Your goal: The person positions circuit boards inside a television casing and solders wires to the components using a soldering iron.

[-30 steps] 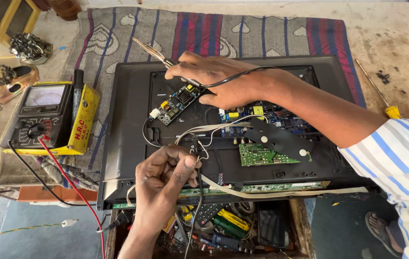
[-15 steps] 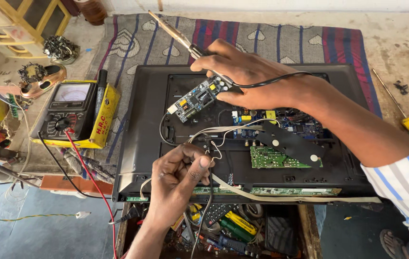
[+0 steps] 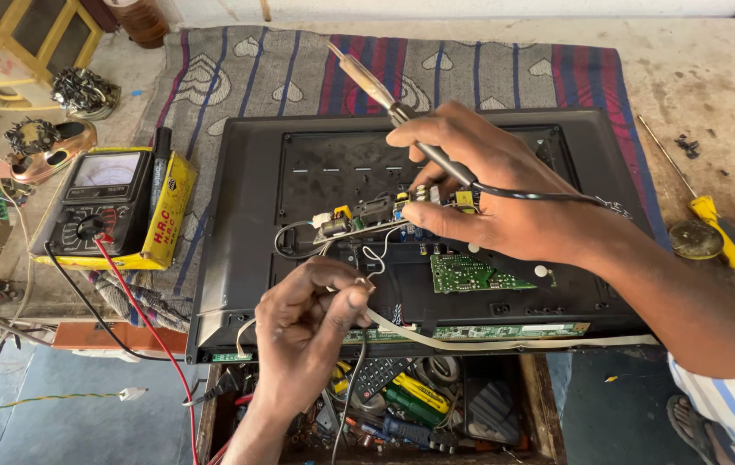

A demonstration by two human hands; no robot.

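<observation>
At the far left of the frame a yellow-cased analogue multimeter (image 3: 113,207) lies on the bench edge, its red and black leads (image 3: 139,297) trailing down toward the lower left. Just right of it, a black flat television (image 3: 247,198) lies back-up on a striped cloth (image 3: 238,69), filling the middle of the picture with its rear cover off and boards bare.

In the lower centre the left hand (image 3: 311,331) rises from the bottom edge, thumb and fingertips pinched shut on thin white wires (image 3: 376,258) at the set's lower part. Below it an open drawer of tools (image 3: 410,405) sits at the bottom of the frame.

Right of centre, the right hand (image 3: 492,194) comes in from the right edge. Its fingers are curled tight round a soldering iron (image 3: 384,95), whose tip points to the upper left, and the same fingertips grip a small circuit board (image 3: 367,215) tilted up off the chassis. A green circuit board (image 3: 471,274) lies just below that hand.

At the far right, a yellow-handled screwdriver (image 3: 712,215) rests on the bare bench, well apart from the set.
</observation>
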